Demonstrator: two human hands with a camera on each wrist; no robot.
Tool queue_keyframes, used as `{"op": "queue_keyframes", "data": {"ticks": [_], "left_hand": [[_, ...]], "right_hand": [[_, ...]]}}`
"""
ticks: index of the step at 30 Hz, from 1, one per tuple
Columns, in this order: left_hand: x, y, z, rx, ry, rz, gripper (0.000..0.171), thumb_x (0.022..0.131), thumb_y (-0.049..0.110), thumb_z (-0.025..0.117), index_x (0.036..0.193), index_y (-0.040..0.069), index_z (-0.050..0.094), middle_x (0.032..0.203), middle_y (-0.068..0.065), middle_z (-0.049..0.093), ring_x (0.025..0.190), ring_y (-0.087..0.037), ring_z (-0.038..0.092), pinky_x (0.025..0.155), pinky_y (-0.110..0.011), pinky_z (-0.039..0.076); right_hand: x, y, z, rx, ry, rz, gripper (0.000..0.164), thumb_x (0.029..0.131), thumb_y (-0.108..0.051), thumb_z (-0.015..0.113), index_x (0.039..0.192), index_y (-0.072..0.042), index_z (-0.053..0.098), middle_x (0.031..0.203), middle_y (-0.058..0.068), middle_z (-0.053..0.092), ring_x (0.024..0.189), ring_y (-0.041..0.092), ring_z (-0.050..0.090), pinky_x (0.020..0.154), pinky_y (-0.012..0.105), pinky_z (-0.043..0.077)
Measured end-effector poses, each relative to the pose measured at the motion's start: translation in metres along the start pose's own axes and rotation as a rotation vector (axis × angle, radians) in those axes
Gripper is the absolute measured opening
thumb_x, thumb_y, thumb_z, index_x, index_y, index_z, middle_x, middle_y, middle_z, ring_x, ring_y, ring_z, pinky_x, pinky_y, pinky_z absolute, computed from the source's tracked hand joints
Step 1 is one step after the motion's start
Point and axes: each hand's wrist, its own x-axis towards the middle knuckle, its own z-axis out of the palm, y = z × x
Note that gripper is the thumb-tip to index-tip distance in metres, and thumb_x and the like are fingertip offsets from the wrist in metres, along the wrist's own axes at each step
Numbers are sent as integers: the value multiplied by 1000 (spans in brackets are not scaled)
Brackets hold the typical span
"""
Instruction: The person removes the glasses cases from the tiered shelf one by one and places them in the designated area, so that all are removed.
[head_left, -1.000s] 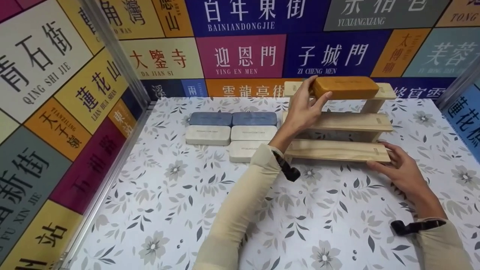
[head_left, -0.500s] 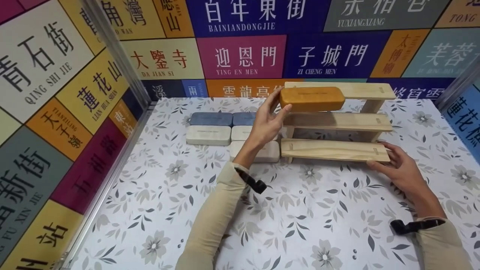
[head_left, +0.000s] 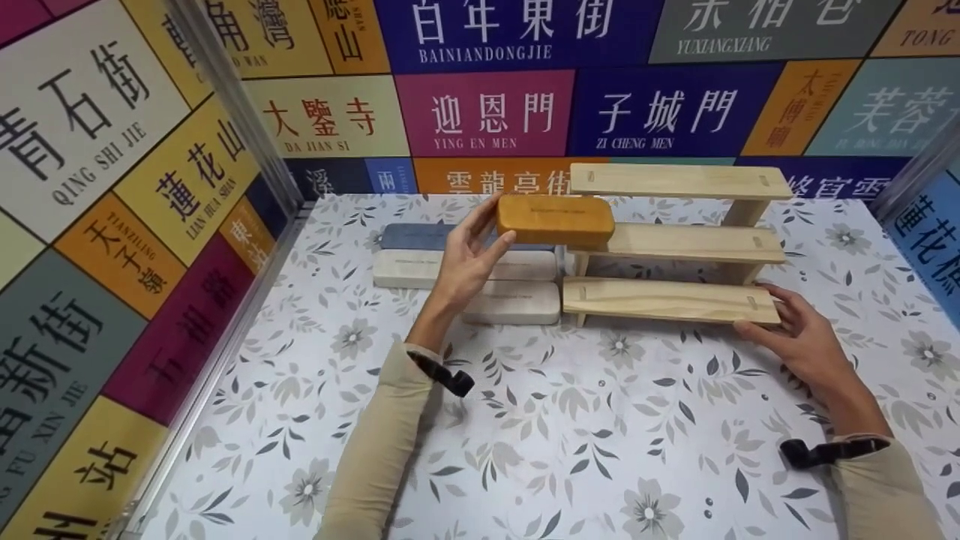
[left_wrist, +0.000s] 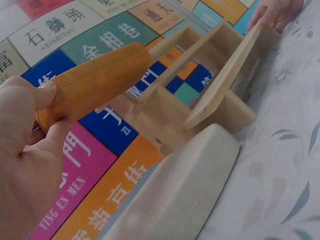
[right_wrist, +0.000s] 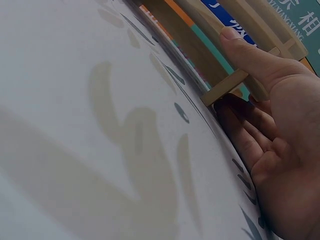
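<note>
In the head view my left hand (head_left: 466, 262) pinches the left end of an orange glasses case (head_left: 555, 217), thumb in front and fingers behind. The case is held in the air, overlapping the left end of a three-step wooden display rack (head_left: 675, 300). My right hand (head_left: 806, 341) grips the right end of the rack's lowest shelf; in the right wrist view its thumb (right_wrist: 250, 50) lies along the wood, with the other fingers curled beneath. Left of the rack lie white glasses cases (head_left: 511, 304) and blue ones (head_left: 420, 236), partly covered by my left hand and the orange case.
A floral tablecloth (head_left: 570, 450) covers the table. Panels with large street-name lettering (head_left: 480, 112) stand behind and at both sides. A clear strip (head_left: 202, 352) runs along the left edge. The rack's upper shelf (head_left: 679, 180) bears nothing.
My left hand has lifted the orange case off the top shelf and carried it left and lower, towards the other cases. The right hand and the rack have stayed put.
</note>
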Motion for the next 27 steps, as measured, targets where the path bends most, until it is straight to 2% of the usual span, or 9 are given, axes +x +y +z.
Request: {"op": "queue_keyframes", "data": {"ticks": [6, 10, 16, 20, 27], "left_hand": [[-10, 7, -27, -43, 35, -35, 69, 103, 3, 72, 164, -1, 40, 172, -13, 43, 161, -23, 41, 130, -33, 41], [-20, 9, -45, -56, 55, -30, 69, 103, 1, 72, 164, -3, 40, 171, -12, 45, 160, -23, 43, 129, -31, 42], [-35, 9, -70, -66, 78, -20, 69, 100, -2, 73, 163, -3, 42, 169, -15, 47, 159, -25, 45, 130, -33, 41], [-44, 9, -84, -90, 103, -30, 67, 99, -5, 72, 161, -2, 46, 168, -20, 47, 158, -27, 46, 130, -32, 40], [-60, 7, -105, -130, 108, -52, 66, 99, -10, 69, 160, 0, 48, 165, -17, 51, 158, -29, 46, 129, -35, 43]], "right_hand": [[-1, 0, 3, 56, 3, -2, 83, 101, -8, 78, 170, -9, 32, 134, -29, 64, 117, -13, 65, 92, 4, 53], [-1, 0, 4, 53, -4, -8, 83, 101, -9, 78, 170, -9, 32, 135, -29, 63, 118, -12, 65, 93, 4, 52], [-2, 0, 2, 93, -16, -16, 84, 100, -7, 78, 170, -8, 31, 135, -27, 64, 116, -11, 67, 92, 4, 53], [-2, -1, 1, 73, -16, -4, 84, 101, -10, 78, 170, -10, 31, 135, -29, 63, 117, -13, 66, 93, 3, 52], [-2, 0, 1, 93, -17, -11, 84, 100, -8, 78, 170, -9, 32, 134, -28, 64, 116, -12, 66, 93, 3, 52]]}}
